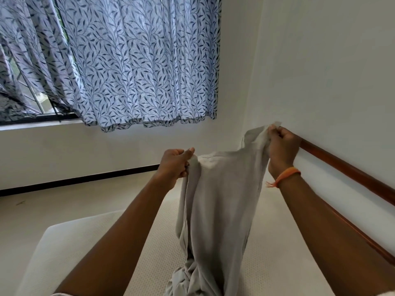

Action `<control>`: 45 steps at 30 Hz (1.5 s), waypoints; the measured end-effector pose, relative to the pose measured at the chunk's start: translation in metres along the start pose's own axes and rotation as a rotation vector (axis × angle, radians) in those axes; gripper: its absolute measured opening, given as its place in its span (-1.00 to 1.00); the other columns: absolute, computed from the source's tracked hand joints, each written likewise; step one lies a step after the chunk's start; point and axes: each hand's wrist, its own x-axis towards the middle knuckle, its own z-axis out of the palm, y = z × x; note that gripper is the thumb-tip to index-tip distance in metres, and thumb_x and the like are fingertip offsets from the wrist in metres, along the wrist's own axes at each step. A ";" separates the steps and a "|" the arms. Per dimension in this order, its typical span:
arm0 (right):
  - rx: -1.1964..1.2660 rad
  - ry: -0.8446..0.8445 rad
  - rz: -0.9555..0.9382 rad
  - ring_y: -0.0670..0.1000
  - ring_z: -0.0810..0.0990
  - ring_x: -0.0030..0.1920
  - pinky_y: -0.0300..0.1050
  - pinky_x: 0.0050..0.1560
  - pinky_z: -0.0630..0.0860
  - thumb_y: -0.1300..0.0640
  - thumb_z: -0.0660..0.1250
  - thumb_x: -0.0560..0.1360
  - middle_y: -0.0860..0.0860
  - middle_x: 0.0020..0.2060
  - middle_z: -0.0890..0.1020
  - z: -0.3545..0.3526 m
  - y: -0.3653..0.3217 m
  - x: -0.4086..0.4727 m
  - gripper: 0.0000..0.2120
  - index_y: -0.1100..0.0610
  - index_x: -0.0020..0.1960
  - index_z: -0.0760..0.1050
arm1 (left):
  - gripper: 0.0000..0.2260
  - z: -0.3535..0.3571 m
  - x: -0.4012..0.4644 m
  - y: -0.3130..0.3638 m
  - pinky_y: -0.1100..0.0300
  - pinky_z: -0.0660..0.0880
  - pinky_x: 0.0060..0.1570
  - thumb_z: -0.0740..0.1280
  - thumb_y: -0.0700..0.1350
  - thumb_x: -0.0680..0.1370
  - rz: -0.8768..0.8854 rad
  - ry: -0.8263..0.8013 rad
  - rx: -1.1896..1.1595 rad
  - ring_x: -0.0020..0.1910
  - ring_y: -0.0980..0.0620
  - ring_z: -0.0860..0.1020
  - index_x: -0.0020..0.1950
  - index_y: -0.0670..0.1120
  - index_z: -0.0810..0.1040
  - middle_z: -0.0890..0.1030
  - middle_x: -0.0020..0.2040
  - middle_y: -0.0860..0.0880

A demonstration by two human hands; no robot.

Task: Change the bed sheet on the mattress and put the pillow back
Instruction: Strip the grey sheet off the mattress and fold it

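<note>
Bare white mattress (277, 253) below leaf-print curtain (139, 60); wooden bed rail (342, 165) along its right. Left hand (174, 164) and right hand (282, 146) each grip grey bed sheet (220, 199), lifted above mattress.

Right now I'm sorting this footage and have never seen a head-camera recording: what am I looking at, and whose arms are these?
There is no machine here. One wide camera sits on a person's head and looks forward and down, so both arms are the wearer's own. The left hand and right hand each grip a grey bed sheet in curled fingers, holding it up and spread between them; its bunched lower end reaches the bare white mattress. A wooden bed rail runs along the wall on the right. A leaf-print curtain covers the window. No pillow shows.
</note>
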 end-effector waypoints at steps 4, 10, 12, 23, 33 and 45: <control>0.010 -0.050 -0.001 -0.03 0.60 -0.23 -0.17 -0.18 0.56 0.10 0.35 0.53 -0.01 -0.32 0.64 0.008 0.013 -0.019 -0.80 0.11 -0.25 0.60 | -0.77 0.005 -0.008 0.004 0.26 0.30 -0.53 0.37 -0.11 0.60 -0.049 -0.010 -0.028 -0.48 0.06 0.26 -0.19 -0.22 0.52 0.28 -0.44 -0.03; 0.165 0.079 0.426 0.24 0.61 0.14 -0.16 -0.19 0.49 0.20 0.22 0.57 0.19 0.03 0.64 -0.018 0.026 0.029 -0.80 0.24 0.12 0.54 | -0.85 -0.014 -0.006 0.009 0.30 0.27 -0.54 0.37 -0.16 0.59 -0.123 0.123 -0.113 -0.57 0.12 0.25 -0.12 -0.21 0.51 0.29 -0.42 -0.04; 0.116 0.262 0.385 0.14 0.60 0.14 -0.33 -0.22 0.48 0.18 0.14 0.61 0.16 0.17 0.59 -0.029 0.031 0.037 -0.67 0.29 0.29 0.45 | -0.88 -0.019 -0.004 0.002 0.29 0.28 -0.54 0.36 -0.17 0.60 -0.149 0.194 -0.123 -0.59 0.13 0.26 -0.05 -0.23 0.54 0.31 -0.42 -0.04; -0.369 -0.591 -0.307 0.07 0.64 -0.23 0.01 -0.15 0.57 0.11 0.39 0.52 0.08 -0.29 0.69 0.023 0.052 -0.086 -0.83 0.19 -0.15 0.68 | -0.82 0.040 -0.021 -0.022 0.22 0.28 -0.44 0.28 -0.19 0.63 -0.178 -0.114 0.080 -0.54 0.10 0.30 -0.17 -0.18 0.51 0.41 -0.42 -0.06; -0.456 -0.685 -0.722 -0.06 0.65 -0.23 -0.18 -0.13 0.63 0.09 0.24 0.62 0.05 -0.18 0.69 0.011 0.055 -0.110 -0.77 0.18 0.06 0.63 | -0.81 0.030 -0.033 -0.008 0.16 0.53 -0.31 0.28 -0.22 0.63 -0.234 -0.150 0.112 -0.43 0.01 0.54 -0.13 -0.25 0.60 0.60 -0.32 -0.15; -0.546 -0.923 -0.843 0.01 0.65 -0.19 -0.08 -0.15 0.64 -0.01 0.09 0.57 0.08 -0.08 0.68 -0.001 0.042 -0.105 -0.58 0.18 0.23 0.56 | -0.79 0.021 -0.031 0.003 0.09 0.57 -0.04 0.24 -0.18 0.65 -0.328 -0.190 0.173 -0.21 -0.04 0.68 -0.08 -0.23 0.60 0.69 -0.25 -0.16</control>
